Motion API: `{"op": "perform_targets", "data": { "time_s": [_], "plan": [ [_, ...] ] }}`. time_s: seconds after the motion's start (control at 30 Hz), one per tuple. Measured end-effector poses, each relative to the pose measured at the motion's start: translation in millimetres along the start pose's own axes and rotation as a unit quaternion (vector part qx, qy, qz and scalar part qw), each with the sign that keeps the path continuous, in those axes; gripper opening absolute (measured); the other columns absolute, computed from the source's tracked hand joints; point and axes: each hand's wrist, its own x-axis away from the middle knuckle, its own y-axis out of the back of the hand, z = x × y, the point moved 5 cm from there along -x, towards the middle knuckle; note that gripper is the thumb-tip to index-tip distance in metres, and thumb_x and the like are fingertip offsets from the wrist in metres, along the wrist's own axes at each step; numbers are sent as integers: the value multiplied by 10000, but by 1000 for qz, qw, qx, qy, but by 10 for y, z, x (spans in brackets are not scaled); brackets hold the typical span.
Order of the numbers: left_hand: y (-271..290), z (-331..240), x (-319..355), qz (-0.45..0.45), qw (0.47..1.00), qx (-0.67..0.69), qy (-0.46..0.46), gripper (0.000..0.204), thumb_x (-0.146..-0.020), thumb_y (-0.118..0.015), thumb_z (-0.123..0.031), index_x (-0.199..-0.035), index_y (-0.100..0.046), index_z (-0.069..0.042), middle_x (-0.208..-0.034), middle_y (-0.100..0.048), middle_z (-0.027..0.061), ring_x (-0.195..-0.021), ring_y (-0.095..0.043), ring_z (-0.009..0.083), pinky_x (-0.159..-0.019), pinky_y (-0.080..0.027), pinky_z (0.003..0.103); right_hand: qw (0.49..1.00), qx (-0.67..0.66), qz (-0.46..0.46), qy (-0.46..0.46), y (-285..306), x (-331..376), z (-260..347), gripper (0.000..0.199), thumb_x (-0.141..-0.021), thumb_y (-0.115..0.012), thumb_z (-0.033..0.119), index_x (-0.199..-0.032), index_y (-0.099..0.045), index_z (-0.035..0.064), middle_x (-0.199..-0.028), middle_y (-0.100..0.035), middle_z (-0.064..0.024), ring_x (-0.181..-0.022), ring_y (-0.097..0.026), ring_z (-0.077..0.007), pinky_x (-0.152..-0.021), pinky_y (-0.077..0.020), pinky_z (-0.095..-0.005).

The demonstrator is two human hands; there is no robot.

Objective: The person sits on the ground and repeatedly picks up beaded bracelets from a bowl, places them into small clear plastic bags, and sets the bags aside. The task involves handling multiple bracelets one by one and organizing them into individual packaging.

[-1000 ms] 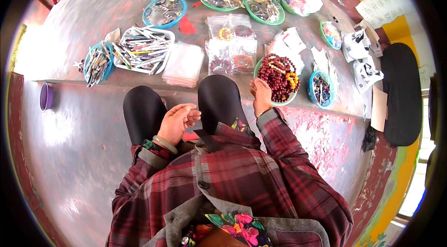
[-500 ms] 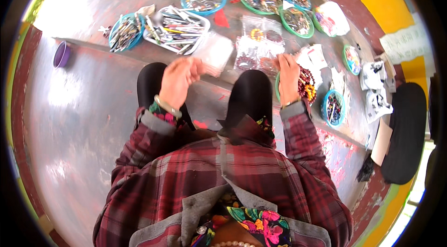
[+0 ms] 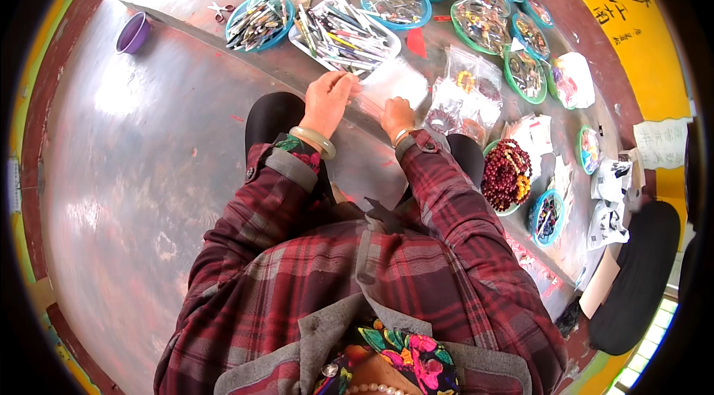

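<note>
A stack of clear plastic bags [image 3: 401, 81] lies between my hands on the ledge in front of me. My left hand [image 3: 326, 103], with a pale bangle at the wrist, is at the stack's left edge, fingers curled together; what they hold, if anything, is hidden. Closed like a fist, my right hand [image 3: 397, 118] touches the near edge of the stack. Just right of it lie filled clear bags [image 3: 467, 94] with beaded bracelets inside, one of them yellow. Farther right, dark red bead strings [image 3: 507, 175] with some yellow beads heap up in a green basket.
Pens fill a white tray [image 3: 393, 39] and a blue basket [image 3: 288, 21] beyond my left hand. Scissors [image 3: 220, 11] lie left of them. Several baskets of small items, including a blue one [image 3: 425, 14], stand far right. A purple bowl [image 3: 134, 33] sits at the left.
My right hand has left the filled bracelet bags and moved left to the stack of clear bags. My left hand stays beside the stack. The whole view has shifted.
</note>
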Motion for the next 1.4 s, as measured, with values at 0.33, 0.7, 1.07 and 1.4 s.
{"op": "perform_targets", "data": {
  "time_s": [0.33,0.7,1.07,1.4],
  "plan": [
    [4,34,-9,1,999,-8,38,240,-874,-511,-198,-930,-613,11,-833,-643,62,-763,-602,122,-664,-448,241,996,-3,80,-38,-25,-167,92,368,-830,-537,400,-937,-667,72,-996,-612,-105,-996,-533,-280,-780,-462,-385],
    [-27,19,-3,9,999,-10,39,249,-869,-504,-195,-919,-614,23,-825,-633,61,-747,-583,118,-657,-438,241,998,-20,39,-52,-138,-227,-58,238,-820,-497,188,-828,-678,32,-856,-653,-152,-780,-635,-312,-673,-510,-395],
    [-119,50,7,31,999,-21,35,255,-864,-503,-190,-926,-615,31,-807,-636,72,-730,-581,118,-648,-440,243,981,-83,-46,-167,398,-175,-453,217,-764,-478,153,-776,-653,26,-850,-631,-219,-818,-610,-385,-731,-489,-436],
    [-464,246,33,163,983,-70,38,214,-867,-528,-188,-902,-613,6,-787,-623,41,-727,-583,100,-610,-455,226,787,-594,-7,-165,956,797,-427,184,-771,-642,158,-798,-671,-22,-625,-604,-38,-534,-540,-79,-500,-416,-218]
  ]
}}
